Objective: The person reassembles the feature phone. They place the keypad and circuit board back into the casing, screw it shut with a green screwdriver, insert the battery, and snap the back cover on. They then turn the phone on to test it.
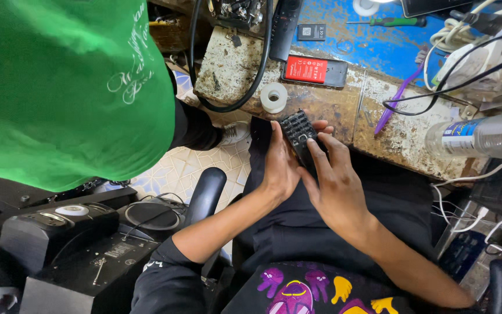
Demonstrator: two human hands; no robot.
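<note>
A black remote control (298, 132), keypad up, sits above the person's lap, just short of the worn front edge of the surface (233, 70). Both hands carry it. The left hand (280, 166) cups its near side, the palm under it and the thumb along the edge, so its grip is closed around the remote control. The right hand (335, 183) lies over the lower part, fingers spread across the body and pressing on it, also closed on it. Held this way, one hand steadies the casing while the other can bear on it, and the keys stay in view.

Outward from the remote control: a roll of white tape (273, 97) stands on the surface just beyond it, with a thick black cable (257, 75) looping round it. Farther back lies a red-and-black flat device (315, 70), and a second, longer black remote (284, 26) beyond that, so two remotes in all. To the right of the held one, a purple tool (393, 102) lies across the edge, one green-handled screwdriver (390, 21) lies at the back, and one clear plastic bottle (477, 136) lies on its side. To the left, another person in a green shirt (65, 87) leans in above black speaker boxes (59, 244) on the floor.
</note>
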